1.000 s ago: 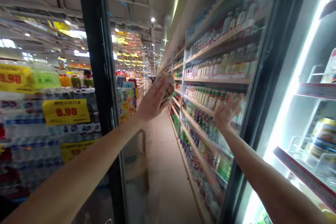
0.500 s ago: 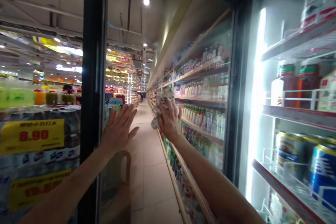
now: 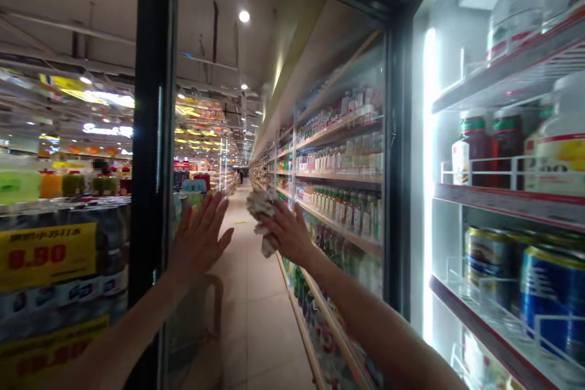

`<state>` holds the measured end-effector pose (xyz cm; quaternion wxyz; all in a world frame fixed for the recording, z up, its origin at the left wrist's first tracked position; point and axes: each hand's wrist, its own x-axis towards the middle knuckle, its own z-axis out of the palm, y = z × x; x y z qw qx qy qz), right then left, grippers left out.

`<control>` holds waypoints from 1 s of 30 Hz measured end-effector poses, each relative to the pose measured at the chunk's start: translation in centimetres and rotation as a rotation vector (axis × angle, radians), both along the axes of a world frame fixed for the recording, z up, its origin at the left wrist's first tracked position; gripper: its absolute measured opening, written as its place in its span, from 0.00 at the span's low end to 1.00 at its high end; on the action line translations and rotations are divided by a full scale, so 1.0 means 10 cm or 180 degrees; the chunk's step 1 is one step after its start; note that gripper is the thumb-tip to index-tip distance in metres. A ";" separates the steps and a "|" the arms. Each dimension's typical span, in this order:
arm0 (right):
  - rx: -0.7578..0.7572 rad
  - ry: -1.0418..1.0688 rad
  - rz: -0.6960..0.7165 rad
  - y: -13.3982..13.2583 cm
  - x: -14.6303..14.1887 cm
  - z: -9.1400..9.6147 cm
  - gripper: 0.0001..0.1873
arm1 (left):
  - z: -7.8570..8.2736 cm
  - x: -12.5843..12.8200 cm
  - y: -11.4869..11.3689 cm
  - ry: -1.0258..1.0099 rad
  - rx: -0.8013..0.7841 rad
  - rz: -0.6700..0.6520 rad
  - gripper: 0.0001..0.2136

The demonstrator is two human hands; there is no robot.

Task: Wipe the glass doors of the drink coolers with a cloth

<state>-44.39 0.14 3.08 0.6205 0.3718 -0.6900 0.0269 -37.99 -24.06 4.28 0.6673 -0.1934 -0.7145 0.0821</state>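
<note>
An open glass fridge door (image 3: 274, 103) with a black frame stands in front of me. My left hand (image 3: 198, 237) lies flat against the glass near the frame's left post, fingers spread. My right hand (image 3: 287, 233) presses a crumpled pale cloth (image 3: 262, 213) onto the glass, a little right of the left hand. Through the pane I see a shop aisle and long drink shelves.
At the right the lit fridge interior (image 3: 503, 195) holds bottles with red and green caps and large blue cans (image 3: 548, 292) on wire-fronted shelves. At the left are stacked water packs with yellow price signs (image 3: 46, 253). A tiled aisle floor (image 3: 256, 317) runs ahead.
The cloth passed from my left hand to my right hand. The left hand dropped and went flat near the frame. The right hand with the cloth has slid slightly left and down.
</note>
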 end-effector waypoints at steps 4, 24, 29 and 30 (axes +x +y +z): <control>-0.2114 -0.0465 -0.0655 0.84 -0.16 -0.04 0.24 | -0.19 -0.05 0.16 -0.0048 0.0356 0.0034 0.33; -0.1969 -0.1245 0.0202 0.80 0.12 -0.42 0.17 | -0.62 -0.11 0.34 -0.0128 0.0160 0.0035 0.34; -0.3345 -0.0939 0.0095 0.97 0.10 -0.15 0.16 | -0.62 -0.11 0.33 -0.0156 0.0160 0.0007 0.33; -0.3761 -0.0654 -0.0132 1.06 0.05 -0.08 0.17 | -0.63 -0.11 0.34 -0.0175 0.0174 0.0013 0.33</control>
